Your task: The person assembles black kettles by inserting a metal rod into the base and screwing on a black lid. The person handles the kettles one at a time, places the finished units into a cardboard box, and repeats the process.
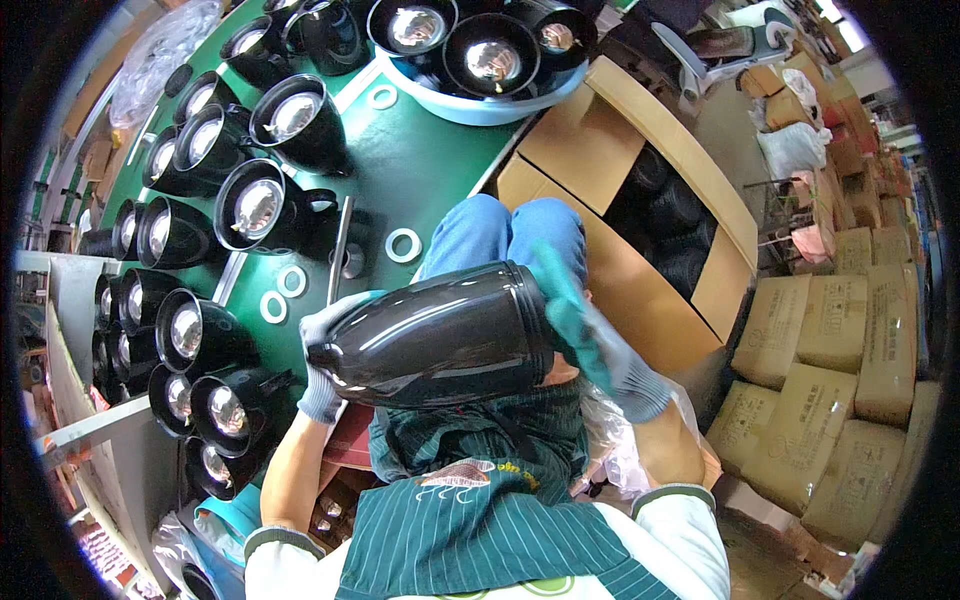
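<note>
A glossy black vacuum jug body (440, 335) lies sideways across my lap, its ribbed wide end to the right. My left hand (335, 340), in a grey work glove, is wrapped round the narrow end. Against the wide end lies my right hand (590, 335), in a grey glove with a teal coating, its fingers stretched out flat. Whatever may be under the right palm is hidden. To the left, several black jugs (255, 205) lie on the green table (425, 155), their silvery insides showing. White rings (403, 245) lie on the table close by.
A pale blue basin (480, 105) full of black jugs stands at the far table edge. On my right is an open carton (640, 290) with dark parts inside. Stacked cartons (800, 430) fill the right side. A metal rod (340, 250) stands beside my left hand.
</note>
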### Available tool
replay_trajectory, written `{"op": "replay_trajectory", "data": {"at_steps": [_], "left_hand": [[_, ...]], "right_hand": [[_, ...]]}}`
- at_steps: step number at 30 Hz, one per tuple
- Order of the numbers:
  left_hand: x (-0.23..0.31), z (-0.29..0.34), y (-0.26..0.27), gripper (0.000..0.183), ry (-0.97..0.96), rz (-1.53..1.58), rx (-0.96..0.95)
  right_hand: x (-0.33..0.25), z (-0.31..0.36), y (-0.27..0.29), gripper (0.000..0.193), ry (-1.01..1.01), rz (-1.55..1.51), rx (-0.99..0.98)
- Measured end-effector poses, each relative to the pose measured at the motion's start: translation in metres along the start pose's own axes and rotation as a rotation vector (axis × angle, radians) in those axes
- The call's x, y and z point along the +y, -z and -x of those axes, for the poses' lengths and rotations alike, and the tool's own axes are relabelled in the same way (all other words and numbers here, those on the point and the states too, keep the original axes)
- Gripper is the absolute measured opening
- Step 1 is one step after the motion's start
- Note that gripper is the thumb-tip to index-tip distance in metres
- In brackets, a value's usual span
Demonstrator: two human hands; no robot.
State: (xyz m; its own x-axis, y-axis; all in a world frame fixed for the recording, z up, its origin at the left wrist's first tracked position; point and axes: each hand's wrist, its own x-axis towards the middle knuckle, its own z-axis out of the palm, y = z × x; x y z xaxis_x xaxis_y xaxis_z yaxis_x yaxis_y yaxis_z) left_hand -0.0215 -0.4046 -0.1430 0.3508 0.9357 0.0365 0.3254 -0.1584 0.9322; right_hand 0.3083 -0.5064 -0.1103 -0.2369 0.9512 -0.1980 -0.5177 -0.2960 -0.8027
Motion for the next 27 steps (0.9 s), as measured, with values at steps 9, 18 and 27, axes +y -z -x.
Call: {"op": "replay_trajectory", "data": {"at_steps": [9, 18, 27], "left_hand": [[0.039, -0.001, -0.002, 0.030, -0.444, -0.320, 0.196], [-0.041, 0.009, -0.031, 0.049, -0.015, 0.132, -0.413], [-0.062, 0.003, -0.064, 0.050, 0.293, 0.751, -0.548]], "right_hand": [[-0.003, -0.017, -0.026, 0.051, 0.337, 0.650, 0.173], [-0.045, -0.011, -0.076, 0.055, 0.872, 1.247, 0.084], [-0.054, -0.005, -0.053, 0.057, 0.966, 1.410, -0.213]]}}
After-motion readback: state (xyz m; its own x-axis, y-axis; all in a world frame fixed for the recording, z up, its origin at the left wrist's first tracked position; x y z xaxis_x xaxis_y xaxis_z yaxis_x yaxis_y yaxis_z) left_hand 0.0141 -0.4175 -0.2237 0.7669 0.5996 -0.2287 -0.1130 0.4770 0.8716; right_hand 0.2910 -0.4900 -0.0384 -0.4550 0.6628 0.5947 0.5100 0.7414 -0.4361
